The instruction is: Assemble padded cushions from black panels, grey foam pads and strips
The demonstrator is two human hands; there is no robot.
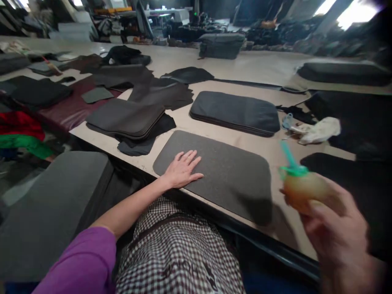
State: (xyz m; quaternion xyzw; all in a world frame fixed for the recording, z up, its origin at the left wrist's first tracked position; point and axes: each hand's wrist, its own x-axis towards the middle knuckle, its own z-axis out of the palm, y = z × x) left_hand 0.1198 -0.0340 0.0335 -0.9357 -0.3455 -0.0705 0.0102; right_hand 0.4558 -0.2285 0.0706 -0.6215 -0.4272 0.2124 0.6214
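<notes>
A dark grey rounded rectangular sheet (229,171) lies flat at the front edge of the table. On its left part rests my left hand (183,169), palm down with the fingers spread. My right hand (333,216) is wrapped round a squeeze bottle (303,190) with amber contents, a green cap and a blue-green nozzle pointing up. The bottle is held above the table, to the right of the sheet. Behind the sheet sits a stack of black rounded pieces (234,111). A stack of dark brown pieces (127,116) lies to the left, over black scraps.
A thick stack of grey sheets (58,212) stands at my left, beside the table (211,136). A whitish crumpled thing (321,130) lies at the right near black material (358,122). Part of a person in red and green (23,130) shows at the far left.
</notes>
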